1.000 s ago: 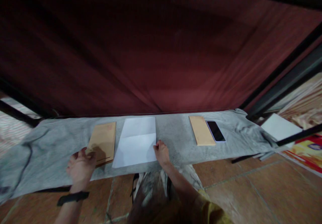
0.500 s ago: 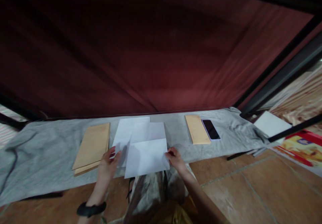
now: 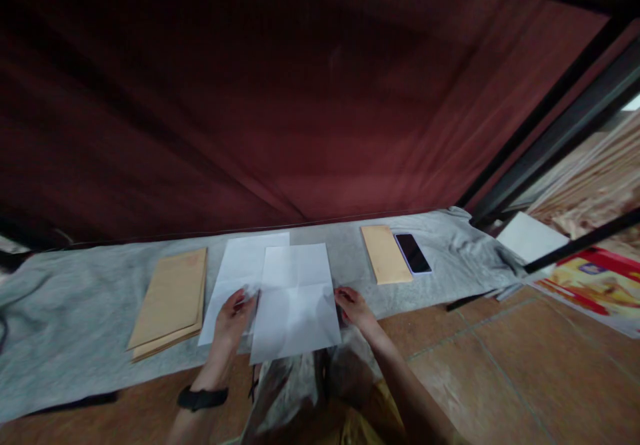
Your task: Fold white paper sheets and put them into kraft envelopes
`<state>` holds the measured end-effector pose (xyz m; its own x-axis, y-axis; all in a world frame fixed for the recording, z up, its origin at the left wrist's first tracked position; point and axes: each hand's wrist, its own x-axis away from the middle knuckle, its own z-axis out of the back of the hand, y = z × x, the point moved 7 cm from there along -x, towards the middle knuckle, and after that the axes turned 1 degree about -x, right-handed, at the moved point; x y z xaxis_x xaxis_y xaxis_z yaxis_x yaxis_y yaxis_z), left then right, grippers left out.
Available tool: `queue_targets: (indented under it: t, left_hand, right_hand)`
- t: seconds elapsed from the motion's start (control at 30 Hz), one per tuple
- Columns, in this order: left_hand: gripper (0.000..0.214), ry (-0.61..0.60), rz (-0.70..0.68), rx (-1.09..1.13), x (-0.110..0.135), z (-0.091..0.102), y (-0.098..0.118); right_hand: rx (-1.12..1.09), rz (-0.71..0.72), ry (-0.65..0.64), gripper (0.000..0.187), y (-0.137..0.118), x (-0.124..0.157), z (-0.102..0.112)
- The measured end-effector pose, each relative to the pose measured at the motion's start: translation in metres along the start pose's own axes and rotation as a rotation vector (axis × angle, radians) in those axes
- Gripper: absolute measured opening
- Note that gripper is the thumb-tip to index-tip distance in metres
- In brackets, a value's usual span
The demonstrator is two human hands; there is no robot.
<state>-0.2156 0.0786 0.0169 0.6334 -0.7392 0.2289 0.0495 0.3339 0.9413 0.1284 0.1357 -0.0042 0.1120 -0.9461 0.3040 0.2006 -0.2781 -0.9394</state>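
Note:
A creased white sheet of paper (image 3: 300, 305) lies in front of me, its near edge hanging past the cloth over my lap. My right hand (image 3: 354, 305) has its fingers curled at that sheet's right edge and appears to pinch it. Along the left edge is my left hand (image 3: 236, 313), thumb and fingers loosely bent and apart, slightly blurred. Beneath and to the left, a second white sheet (image 3: 239, 258) is partly covered by the front sheet and my left hand.
Brown envelopes (image 3: 173, 292) are stacked at left on the grey cloth (image 3: 90, 305). A single brown envelope (image 3: 386, 255) lies at right beside a phone (image 3: 413, 253). Behind hangs a dark red curtain (image 3: 320, 132); a black frame bar (image 3: 555, 112) slants at right.
The front sheet has shifted toward me and slightly right, uncovering more of the sheet beneath. My left hand has moved right to its left edge. The view has shifted slightly.

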Motion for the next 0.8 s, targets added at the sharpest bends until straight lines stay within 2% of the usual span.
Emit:
queue_targets:
  t: [0.1, 0.2, 0.3, 0.43, 0.6, 0.8]
  left_hand:
    - [0.036, -0.021, 0.126, 0.099, 0.000, 0.001, -0.006]
    - [0.033, -0.129, 0.299, 0.186, 0.005, -0.009, -0.006]
    - [0.032, -0.164, 0.392, 0.226, 0.009, -0.018, 0.000]
    - [0.042, -0.174, 0.353, 0.194, 0.006, -0.023, 0.008]
    - [0.061, -0.223, 0.277, 0.120, 0.003, -0.025, 0.013]
    - [0.052, -0.366, 0.222, 0.057, 0.013, -0.046, 0.039]
  right_hand:
    - [0.013, -0.017, 0.005, 0.023, -0.008, -0.014, 0.000]
    - [-0.016, -0.085, 0.016, 0.022, -0.012, -0.029, -0.004]
    - [-0.041, -0.101, 0.016, 0.021, -0.018, -0.040, -0.010]
    - [-0.079, -0.097, 0.006, 0.019, -0.022, -0.042, -0.015]
    - [-0.240, -0.086, -0.131, 0.024, -0.023, -0.025, -0.011]
    - [-0.326, -0.167, -0.187, 0.028, -0.028, -0.018, 0.012]
